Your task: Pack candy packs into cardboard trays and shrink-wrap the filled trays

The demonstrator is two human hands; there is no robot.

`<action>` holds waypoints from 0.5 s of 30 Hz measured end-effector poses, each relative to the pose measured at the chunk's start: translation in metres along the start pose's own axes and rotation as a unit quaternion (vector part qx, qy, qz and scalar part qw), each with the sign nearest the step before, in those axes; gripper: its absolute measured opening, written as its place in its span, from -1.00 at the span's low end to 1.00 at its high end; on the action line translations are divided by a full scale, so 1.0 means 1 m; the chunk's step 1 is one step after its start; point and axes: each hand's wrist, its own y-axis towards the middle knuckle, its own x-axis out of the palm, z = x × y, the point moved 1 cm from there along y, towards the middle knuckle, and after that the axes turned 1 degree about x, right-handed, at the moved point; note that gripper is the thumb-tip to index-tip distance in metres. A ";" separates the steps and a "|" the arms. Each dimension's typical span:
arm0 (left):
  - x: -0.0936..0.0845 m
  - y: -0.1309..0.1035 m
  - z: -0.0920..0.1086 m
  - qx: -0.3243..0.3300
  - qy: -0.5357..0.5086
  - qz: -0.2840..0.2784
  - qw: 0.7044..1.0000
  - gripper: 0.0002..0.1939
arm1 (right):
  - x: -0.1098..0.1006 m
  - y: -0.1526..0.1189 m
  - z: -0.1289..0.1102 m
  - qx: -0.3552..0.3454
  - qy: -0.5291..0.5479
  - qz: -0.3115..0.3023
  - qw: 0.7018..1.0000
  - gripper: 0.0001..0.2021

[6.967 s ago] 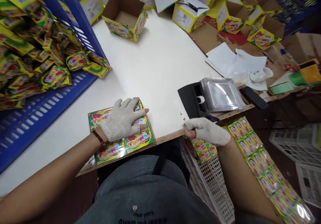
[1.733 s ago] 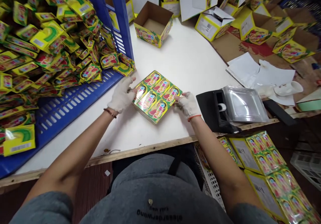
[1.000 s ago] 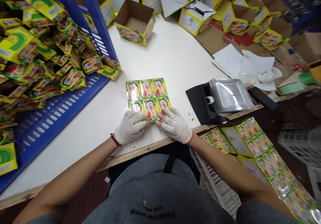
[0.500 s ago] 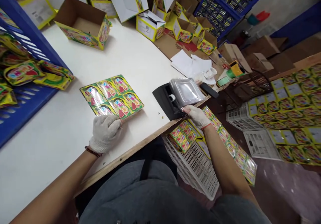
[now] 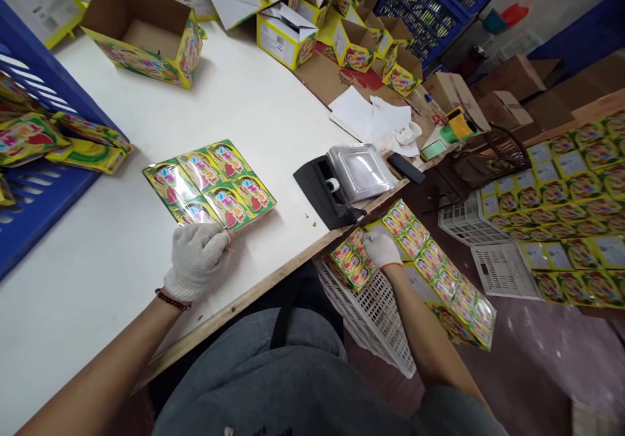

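A flat pack of yellow-green printed pouches in clear film (image 5: 215, 185) lies on the white table. My left hand (image 5: 198, 254), in a white glove, is closed on its near edge. My right hand (image 5: 383, 247), also gloved, is below the table edge, over a smaller printed pack (image 5: 350, 260) on white crates; its fingertips are partly hidden, and what they hold, if anything, is unclear. Beside it lies a long strip of wrapped packs (image 5: 439, 270). A black tape dispenser (image 5: 325, 192) stands at the table edge, next to a clear plastic box (image 5: 364, 172).
The white table (image 5: 263, 110) has a blue basket of pouches (image 5: 97, 120) at left and an open printed carton (image 5: 146, 45) behind. Small boxes, papers (image 5: 359, 114) and a yellow cup (image 5: 461, 123) lie further right. Stacked white crates (image 5: 375, 322) stand below the edge.
My right hand has moved down from the tape dispenser to the packs below the table edge. My left hand stays on the wrapped pack. The whole view has shifted slightly.
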 end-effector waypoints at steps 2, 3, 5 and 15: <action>-0.001 -0.002 0.001 -0.001 -0.013 -0.014 1.000 -0.81 | 0.006 -0.005 -0.008 -0.019 0.025 -0.041 0.999 -0.70; -0.001 -0.003 0.003 -0.004 -0.018 -0.022 1.000 -0.82 | 0.008 -0.008 -0.015 -0.041 0.048 -0.065 0.996 -0.68; -0.003 -0.005 0.006 -0.017 -0.025 -0.027 0.999 -0.83 | 0.012 -0.015 -0.036 -0.108 0.135 -0.109 0.979 -0.64; -0.010 -0.011 0.013 -0.027 -0.034 -0.033 0.998 -0.86 | 0.065 -0.038 -0.218 -0.223 0.492 -0.253 0.803 -0.60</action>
